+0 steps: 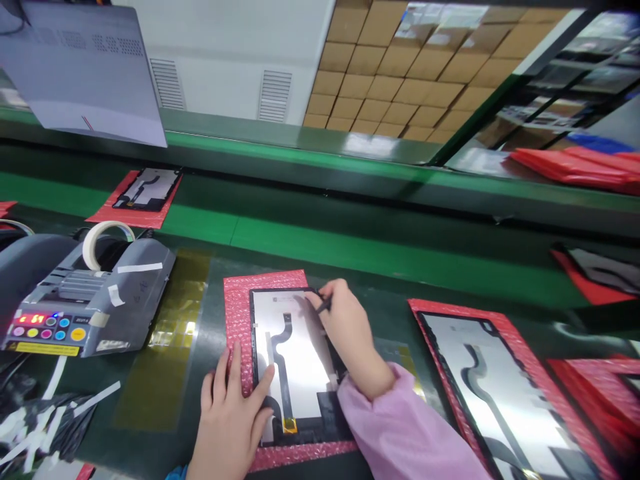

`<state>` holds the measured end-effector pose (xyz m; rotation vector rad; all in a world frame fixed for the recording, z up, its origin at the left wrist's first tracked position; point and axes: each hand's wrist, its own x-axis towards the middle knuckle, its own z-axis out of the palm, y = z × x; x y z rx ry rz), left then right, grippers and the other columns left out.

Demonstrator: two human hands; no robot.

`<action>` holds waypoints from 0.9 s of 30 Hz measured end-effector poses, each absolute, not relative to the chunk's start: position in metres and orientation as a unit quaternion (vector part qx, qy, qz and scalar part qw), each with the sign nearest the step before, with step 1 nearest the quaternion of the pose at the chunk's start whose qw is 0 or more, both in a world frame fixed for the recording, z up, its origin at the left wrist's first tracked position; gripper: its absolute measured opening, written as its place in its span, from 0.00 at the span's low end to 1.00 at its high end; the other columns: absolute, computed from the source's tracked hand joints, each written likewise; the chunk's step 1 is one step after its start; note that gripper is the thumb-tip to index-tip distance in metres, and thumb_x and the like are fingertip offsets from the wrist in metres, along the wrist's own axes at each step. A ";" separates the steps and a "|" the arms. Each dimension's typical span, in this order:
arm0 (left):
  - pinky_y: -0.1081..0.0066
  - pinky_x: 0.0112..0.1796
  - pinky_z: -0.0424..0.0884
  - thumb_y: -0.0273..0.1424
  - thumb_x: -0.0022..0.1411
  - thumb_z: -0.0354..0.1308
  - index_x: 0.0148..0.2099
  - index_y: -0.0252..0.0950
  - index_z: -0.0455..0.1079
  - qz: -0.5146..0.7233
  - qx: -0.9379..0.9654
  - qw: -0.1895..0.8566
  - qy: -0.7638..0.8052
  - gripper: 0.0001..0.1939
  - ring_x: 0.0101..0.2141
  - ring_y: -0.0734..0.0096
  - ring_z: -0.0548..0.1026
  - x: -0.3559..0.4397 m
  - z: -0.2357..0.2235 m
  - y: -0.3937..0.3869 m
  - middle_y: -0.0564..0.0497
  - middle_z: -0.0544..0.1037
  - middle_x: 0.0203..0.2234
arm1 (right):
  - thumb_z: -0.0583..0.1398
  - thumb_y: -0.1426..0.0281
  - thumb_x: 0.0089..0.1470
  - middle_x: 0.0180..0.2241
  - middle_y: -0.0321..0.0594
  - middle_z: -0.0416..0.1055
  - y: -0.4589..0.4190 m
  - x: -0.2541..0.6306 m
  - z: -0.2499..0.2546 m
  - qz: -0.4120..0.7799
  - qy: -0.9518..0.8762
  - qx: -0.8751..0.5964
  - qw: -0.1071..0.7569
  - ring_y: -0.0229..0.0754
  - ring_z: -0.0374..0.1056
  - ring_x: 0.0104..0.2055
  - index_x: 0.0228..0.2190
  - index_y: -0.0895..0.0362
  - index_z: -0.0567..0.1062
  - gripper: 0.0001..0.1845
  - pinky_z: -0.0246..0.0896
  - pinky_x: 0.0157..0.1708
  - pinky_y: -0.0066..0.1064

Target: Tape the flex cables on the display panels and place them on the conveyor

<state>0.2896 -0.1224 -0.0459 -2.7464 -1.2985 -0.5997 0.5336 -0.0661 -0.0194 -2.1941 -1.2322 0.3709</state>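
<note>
A flat tablet screen panel (305,360) lies back side up on a pink bubble-wrap sheet (237,313), with a dark ribbon cable running down its silvery back. My left hand (233,407) rests with fingers spread over the panel's left edge and the wrap, thumb on the silvery back. At the panel's upper right corner, my right hand (347,327) is closed around a slim black tool (324,305), whose exact kind I cannot make out. The tool's tip is close to the panel's top right edge, and the hand covers part of that side.
To the left stands a grey tape dispenser (95,293) with a white tape roll (107,243). Tape scraps (45,427) lie below it. Another screen panel (505,393) on red wrap is at my right. Behind, a green conveyor belt (280,250) carries a further panel (147,189).
</note>
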 end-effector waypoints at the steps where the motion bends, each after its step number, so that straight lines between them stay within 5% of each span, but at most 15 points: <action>1: 0.42 0.45 0.69 0.42 0.68 0.51 0.58 0.53 0.71 -0.193 -0.890 0.032 -0.413 0.18 0.57 0.37 0.65 0.289 -0.047 -0.123 0.33 0.63 0.61 | 0.57 0.53 0.54 0.29 0.39 0.72 -0.073 0.539 -0.017 0.152 -0.438 -0.837 0.292 0.49 0.69 0.30 0.29 0.49 0.58 0.16 0.57 0.32 0.37; 5: 0.34 0.50 0.63 0.47 0.67 0.52 0.60 0.54 0.70 -0.181 -0.895 0.035 -0.405 0.21 0.60 0.31 0.62 0.287 -0.054 -0.121 0.32 0.63 0.62 | 0.59 0.51 0.49 0.32 0.37 0.76 -0.099 0.547 -0.013 0.281 -0.382 -0.825 0.308 0.42 0.68 0.20 0.29 0.49 0.56 0.20 0.59 0.29 0.36; 8: 0.35 0.51 0.62 0.43 0.67 0.54 0.62 0.55 0.67 -0.170 -0.899 0.038 -0.401 0.22 0.61 0.32 0.62 0.286 -0.058 -0.120 0.32 0.62 0.62 | 0.65 0.52 0.38 0.33 0.36 0.75 -0.103 0.545 -0.018 0.338 -0.358 -0.789 0.367 0.40 0.66 0.23 0.28 0.49 0.55 0.26 0.60 0.28 0.34; 12: 0.37 0.52 0.61 0.33 0.66 0.55 0.67 0.55 0.60 -0.151 -0.908 0.068 -0.385 0.29 0.61 0.33 0.61 0.283 -0.060 -0.117 0.34 0.64 0.62 | 0.67 0.55 0.37 0.20 0.23 0.57 -0.099 0.538 -0.027 0.397 -0.351 -0.753 0.390 0.36 0.55 0.21 0.28 0.49 0.57 0.26 0.53 0.24 0.29; 17: 0.41 0.59 0.50 0.34 0.65 0.56 0.69 0.51 0.55 -0.162 -0.902 0.111 -0.384 0.32 0.61 0.40 0.62 0.284 -0.060 -0.113 0.38 0.68 0.61 | 0.67 0.58 0.42 0.23 0.25 0.53 -0.089 0.530 -0.027 0.322 -0.437 -0.699 0.464 0.36 0.53 0.24 0.29 0.50 0.57 0.23 0.52 0.25 0.27; 22: 0.42 0.64 0.30 0.53 0.62 0.56 0.59 0.53 0.70 -0.234 -0.934 0.104 -0.249 0.26 0.68 0.47 0.49 0.294 -0.072 -0.106 0.52 0.73 0.59 | 0.66 0.56 0.43 0.25 0.26 0.51 -0.050 0.553 -0.021 0.227 -0.442 -0.673 0.547 0.36 0.52 0.25 0.29 0.49 0.55 0.25 0.54 0.26 0.27; 27: 0.41 0.65 0.34 0.47 0.66 0.56 0.54 0.53 0.74 -0.301 -0.924 0.130 -0.195 0.17 0.68 0.53 0.52 0.303 -0.097 -0.102 0.56 0.77 0.53 | 0.63 0.52 0.41 0.26 0.25 0.53 0.033 0.603 -0.013 0.184 -0.417 -0.688 0.565 0.36 0.56 0.25 0.31 0.48 0.50 0.28 0.57 0.27 0.28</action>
